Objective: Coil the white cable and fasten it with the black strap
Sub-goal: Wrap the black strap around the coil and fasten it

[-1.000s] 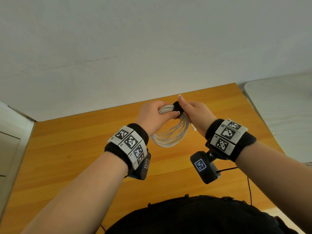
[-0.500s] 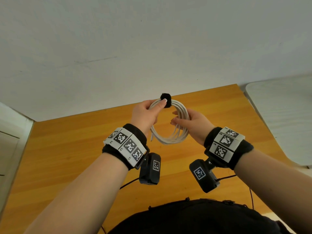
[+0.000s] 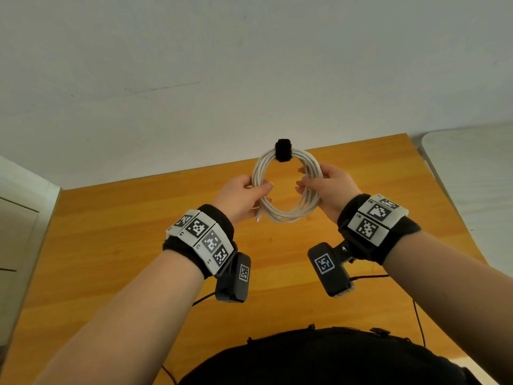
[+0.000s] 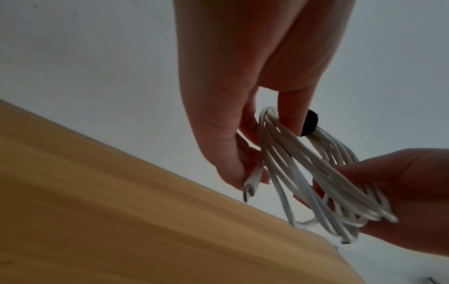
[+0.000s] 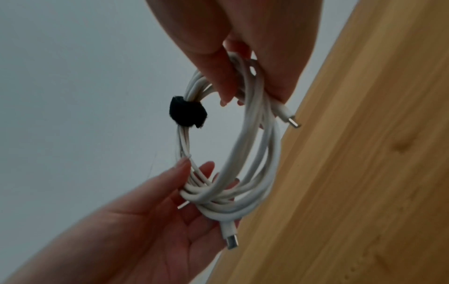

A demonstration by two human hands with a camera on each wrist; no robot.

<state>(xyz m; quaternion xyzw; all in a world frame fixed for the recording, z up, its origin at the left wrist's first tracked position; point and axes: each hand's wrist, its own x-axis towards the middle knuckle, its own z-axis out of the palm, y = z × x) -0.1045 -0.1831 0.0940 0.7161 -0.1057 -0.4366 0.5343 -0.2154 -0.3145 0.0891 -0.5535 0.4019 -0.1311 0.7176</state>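
Cable [image 3: 286,215] coil — strapped [image 3: 283,150] — held between both hands.

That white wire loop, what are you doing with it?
A person is holding up a coiled white cable above a wooden table. The left hand grips one side of the loop and the right hand grips the other. A black strap is already wrapped around the top of the coil, bundling the strands there. Two plug ends hang loose near the hands. The tying-up job looks about finished.

White cable [image 3: 286,215], black strap [image 3: 283,150]
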